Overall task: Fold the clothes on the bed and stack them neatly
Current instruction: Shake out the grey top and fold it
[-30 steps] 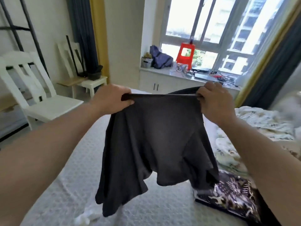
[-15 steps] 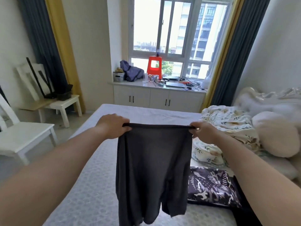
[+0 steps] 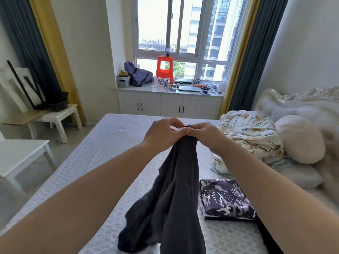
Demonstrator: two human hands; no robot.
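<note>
A dark grey garment (image 3: 176,195) hangs doubled over from both hands above the bed (image 3: 110,143). My left hand (image 3: 161,132) and my right hand (image 3: 203,134) meet at its top edge and pinch the waistband together. The cloth's lower end bunches on the mattress near the bottom of the view. A folded camouflage-patterned garment (image 3: 225,198) lies flat on the bed just right of the hanging cloth.
A crumpled floral quilt (image 3: 251,132) and white pillows (image 3: 299,138) fill the bed's right side. White chairs (image 3: 20,154) stand left of the bed. A window-side cabinet (image 3: 168,105) with a red stool (image 3: 164,68) and clutter lies beyond.
My hands, held apart with the waistband stretched between them, have come together, folding the grey garment in half lengthwise. The garment now hangs narrow and lower.
</note>
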